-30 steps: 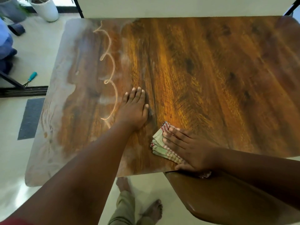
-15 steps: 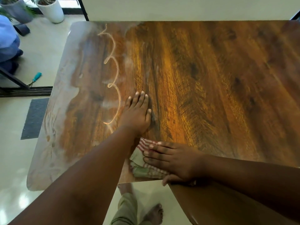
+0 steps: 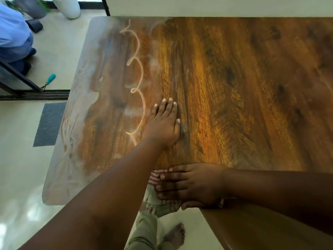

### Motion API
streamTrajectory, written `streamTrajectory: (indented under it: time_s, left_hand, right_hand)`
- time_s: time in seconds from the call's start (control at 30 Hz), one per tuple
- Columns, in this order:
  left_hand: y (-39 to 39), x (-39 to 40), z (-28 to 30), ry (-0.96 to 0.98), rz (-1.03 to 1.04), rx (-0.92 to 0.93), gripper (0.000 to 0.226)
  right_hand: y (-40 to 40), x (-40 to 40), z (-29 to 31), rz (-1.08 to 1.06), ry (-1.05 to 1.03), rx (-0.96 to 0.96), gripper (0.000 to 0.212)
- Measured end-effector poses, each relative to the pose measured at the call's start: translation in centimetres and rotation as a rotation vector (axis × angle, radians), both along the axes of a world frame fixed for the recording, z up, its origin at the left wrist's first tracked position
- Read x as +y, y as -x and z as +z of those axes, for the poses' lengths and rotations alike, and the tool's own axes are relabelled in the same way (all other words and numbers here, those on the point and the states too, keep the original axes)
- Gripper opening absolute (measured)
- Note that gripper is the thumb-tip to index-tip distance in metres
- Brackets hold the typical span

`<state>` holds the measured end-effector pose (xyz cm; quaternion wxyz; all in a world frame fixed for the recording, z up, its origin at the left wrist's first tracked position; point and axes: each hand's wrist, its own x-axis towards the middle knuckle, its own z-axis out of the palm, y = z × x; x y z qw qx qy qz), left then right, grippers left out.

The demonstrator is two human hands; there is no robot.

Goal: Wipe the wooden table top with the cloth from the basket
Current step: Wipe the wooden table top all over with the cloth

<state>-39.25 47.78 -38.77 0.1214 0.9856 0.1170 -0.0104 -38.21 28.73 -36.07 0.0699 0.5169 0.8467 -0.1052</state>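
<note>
The wooden table top fills most of the view; its left part is dusty, with a looping pale streak drawn through the dust. My left hand lies flat on the wood beside that streak, fingers together, holding nothing. My right hand presses a folded red-striped, pale green cloth against the table's near edge; part of the cloth hangs over the edge. My left forearm crosses in front of the cloth's left side.
A brown chair seat sits at the bottom right under my right arm. My leg and bare foot stand on the tiled floor below. A grey mat, a teal-handled tool, white planters and a seated person in blue are at the left.
My right hand has slid the cloth leftward along the near edge, under my left forearm, so it now overhangs the edge. My left hand has stayed planted.
</note>
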Motion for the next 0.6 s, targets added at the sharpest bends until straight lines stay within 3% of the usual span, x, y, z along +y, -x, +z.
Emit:
streamTrajectory:
  time_s: [0.1,0.3,0.47,0.6]
  left_hand:
    - [0.0,0.1,-0.1,0.005,0.001,-0.003,0.064]
    - [0.1,0.0,0.0,0.006,-0.008,0.008,0.065]
    - [0.1,0.0,0.3,0.014,-0.01,-0.009,0.063]
    - [0.1,-0.1,0.8,0.038,-0.004,0.03,0.062]
  right_hand:
    - [-1.4,-3.3,0.1,-0.133,0.078,0.022,0.055]
    - [-5.0,-7.4,1.0,-0.181,0.093,-0.082,0.055]
    - [-0.9,-2.3,1.0,-0.283,0.064,0.02,0.052]
    - [2.0,2.6,1.4,-0.412,0.17,0.146,0.056]
